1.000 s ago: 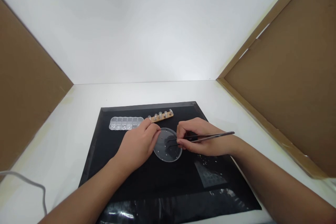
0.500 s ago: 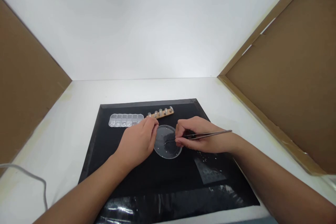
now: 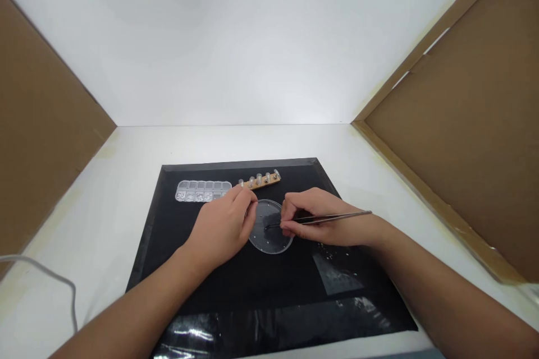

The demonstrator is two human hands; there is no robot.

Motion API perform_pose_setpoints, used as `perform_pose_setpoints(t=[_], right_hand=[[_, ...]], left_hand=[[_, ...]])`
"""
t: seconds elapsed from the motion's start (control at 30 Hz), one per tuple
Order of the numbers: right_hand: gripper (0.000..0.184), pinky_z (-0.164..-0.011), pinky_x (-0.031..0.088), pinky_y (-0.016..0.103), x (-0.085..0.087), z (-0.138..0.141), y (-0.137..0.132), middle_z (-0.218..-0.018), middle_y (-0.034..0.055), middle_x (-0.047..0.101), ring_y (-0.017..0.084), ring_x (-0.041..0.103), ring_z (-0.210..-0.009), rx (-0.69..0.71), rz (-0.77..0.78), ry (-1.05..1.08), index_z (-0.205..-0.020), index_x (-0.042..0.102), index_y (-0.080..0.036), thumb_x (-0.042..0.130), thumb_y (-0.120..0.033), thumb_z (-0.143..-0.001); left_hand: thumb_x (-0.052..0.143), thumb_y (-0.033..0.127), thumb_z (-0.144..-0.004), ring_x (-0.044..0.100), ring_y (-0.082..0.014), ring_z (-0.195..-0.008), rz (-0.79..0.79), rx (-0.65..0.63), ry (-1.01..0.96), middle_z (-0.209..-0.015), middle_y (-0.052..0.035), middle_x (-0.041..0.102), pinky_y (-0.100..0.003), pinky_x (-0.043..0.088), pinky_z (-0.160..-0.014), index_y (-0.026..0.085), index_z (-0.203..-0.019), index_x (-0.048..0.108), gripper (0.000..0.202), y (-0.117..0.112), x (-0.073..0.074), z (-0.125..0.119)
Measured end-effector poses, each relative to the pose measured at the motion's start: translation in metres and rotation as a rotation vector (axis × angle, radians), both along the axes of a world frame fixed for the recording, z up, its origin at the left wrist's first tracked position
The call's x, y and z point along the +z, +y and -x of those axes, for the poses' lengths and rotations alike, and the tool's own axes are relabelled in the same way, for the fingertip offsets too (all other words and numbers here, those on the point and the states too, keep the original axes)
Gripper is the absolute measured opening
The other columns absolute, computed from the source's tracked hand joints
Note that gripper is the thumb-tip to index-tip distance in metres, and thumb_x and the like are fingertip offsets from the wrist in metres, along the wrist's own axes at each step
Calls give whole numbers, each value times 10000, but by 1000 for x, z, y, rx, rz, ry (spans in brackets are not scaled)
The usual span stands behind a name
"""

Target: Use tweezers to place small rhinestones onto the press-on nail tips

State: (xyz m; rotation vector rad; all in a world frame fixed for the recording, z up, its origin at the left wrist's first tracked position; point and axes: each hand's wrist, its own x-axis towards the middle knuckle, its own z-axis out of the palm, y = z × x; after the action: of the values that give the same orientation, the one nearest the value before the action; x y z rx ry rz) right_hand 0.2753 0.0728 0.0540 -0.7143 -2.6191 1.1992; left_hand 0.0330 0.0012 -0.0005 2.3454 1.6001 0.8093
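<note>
My left hand (image 3: pixel 225 221) is closed at the left rim of a clear round dish (image 3: pixel 269 251), its fingers curled over the edge. Between the thumb and fingers of my right hand (image 3: pixel 315 216) is a pair of metal tweezers (image 3: pixel 337 216). Their dark tips reach down into the middle of the dish from the right. Several tiny pale specks are scattered in the dish. Just behind my left hand lies a small wooden strip (image 3: pixel 265 180) with several clear, rounded pieces standing on it.
A clear compartment box (image 3: pixel 202 185) sits at the back left of the black mat (image 3: pixel 223 294), with shiny bits in its front row. A translucent sheet (image 3: pixel 337 275) and loose tiny bits lie by my right wrist. A grey cable (image 3: pixel 50 274) runs at left. Cardboard panels (image 3: pixel 463 118) flank the table.
The tweezer tips stay over the middle of the dish, their shanks now looking closer together. Both hands keep nearly the same places, and the whole view has shifted slightly.
</note>
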Motion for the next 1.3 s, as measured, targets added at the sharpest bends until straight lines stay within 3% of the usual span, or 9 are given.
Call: perform_pose_setpoints(t=[0.2, 0.43, 0.7, 0.93, 1.3], right_hand=[[207, -636, 530, 263, 1, -1, -1, -835, 29, 797, 156, 742, -719, -13, 6, 11, -889, 646, -202, 652, -353, -1030], [226, -645, 559, 278, 1, -9, 6, -819, 20, 764, 157, 738, -731, -187, -7, 158, -880, 623, -214, 672, -377, -1028], [243, -719, 603, 323, -16, -7, 11, -887, 48, 789, 187, 769, -805, -324, 35, 317, -919, 595, -226, 677, -420, -1041], [272, -690, 593, 318, -24, -7, 17, -879, 49, 786, 183, 773, -773, -438, -9, 376, -914, 582, -222, 681, -442, -1040], [290, -728, 618, 365, -31, -13, 27, -890, 44, 788, 204, 781, -793, -501, -41, 312, -929, 595, -229, 683, -490, -1020]], left_hand=[[454, 278, -1081, 658, -181, -805, -28, 11, -9, -970, -38, 693, -292, 486, -655, 216, -1044, 610, 172, 0, -2, 0], [468, 283, -1076, 643, -178, -781, -28, 21, -15, -959, -32, 678, -295, 469, -634, 213, -1026, 622, 176, 0, -2, 0], [469, 288, -1072, 641, -178, -781, -23, 32, -11, -956, -37, 676, -290, 476, -641, 217, -1010, 634, 190, 0, -2, 0], [473, 301, -1073, 630, -176, -762, -11, 35, -13, -964, -35, 674, -293, 464, -630, 218, -1023, 636, 189, 0, -2, -1], [475, 287, -1070, 638, -181, -781, -23, 28, -19, -967, -32, 672, -292, 451, -630, 216, -1018, 630, 178, 0, -2, -1]])
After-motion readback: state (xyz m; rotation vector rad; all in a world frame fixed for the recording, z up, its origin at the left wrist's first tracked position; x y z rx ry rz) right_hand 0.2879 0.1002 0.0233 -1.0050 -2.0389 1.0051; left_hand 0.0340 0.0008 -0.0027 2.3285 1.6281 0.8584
